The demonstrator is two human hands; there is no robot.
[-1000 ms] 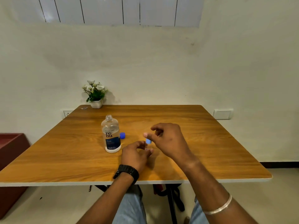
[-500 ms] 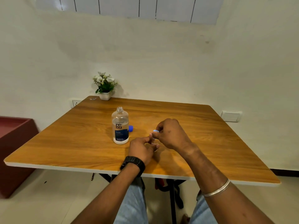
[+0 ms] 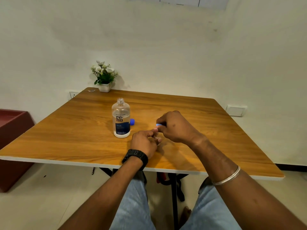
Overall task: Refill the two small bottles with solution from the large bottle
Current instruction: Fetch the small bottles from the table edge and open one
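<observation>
The large clear bottle [image 3: 121,118] with a dark blue label stands uncapped on the wooden table [image 3: 66,130]. Its blue cap [image 3: 132,121] lies just behind it to the right. My left hand [image 3: 144,142] grips a small clear bottle [image 3: 157,138], mostly hidden by the fingers. My right hand [image 3: 176,127] pinches the light blue cap [image 3: 158,124] on top of that small bottle. A second small bottle is not visible.
A small white pot of flowers [image 3: 104,77] stands at the table's far left corner. A dark red box [image 3: 13,140] sits on the floor to the left. The table's near edge [image 3: 83,163] runs just before my wrists.
My right hand came down from a raised spot and brought the light blue cap onto the small bottle in my left hand. The camera view tilted lower.
</observation>
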